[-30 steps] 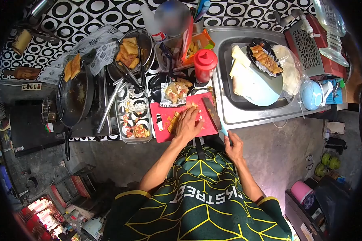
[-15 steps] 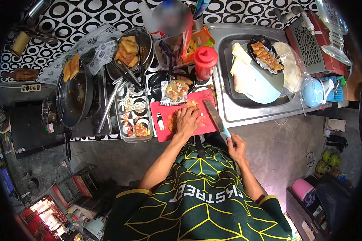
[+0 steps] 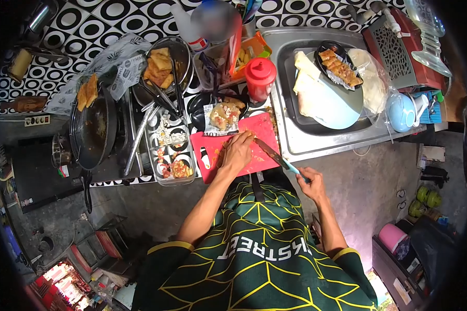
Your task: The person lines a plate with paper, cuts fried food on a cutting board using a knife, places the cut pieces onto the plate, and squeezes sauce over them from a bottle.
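On the red cutting board point(image 3: 262, 160) my left hand point(image 3: 237, 154) presses down over a piece of food that is mostly hidden beneath the fingers. My right hand point(image 3: 311, 182) grips the light blue handle of a knife point(image 3: 269, 151), whose blade slants across the board with its tip near my left fingertips. Just behind the board, a black dish point(image 3: 196, 115) holds printed paper and a filled, topped pastry point(image 3: 226, 115). Left of the board stands a clear container point(image 3: 176, 181) with white and red-orange chopped bits. A red squeeze bottle point(image 3: 260, 79) is behind the board's right side.
At left are a black pan point(image 3: 92, 136) with fried pieces on its edge and a bowl point(image 3: 189, 67) with fried pieces and tongs. The steel sink point(image 3: 316, 151) at right carries a tray, wrappers and a black dish point(image 3: 359, 67) of cut pastry.
The knife has turned, and its tip has come closer to my left hand. My right hand has shifted slightly right. My left fingers now reach nearer the board's back edge.
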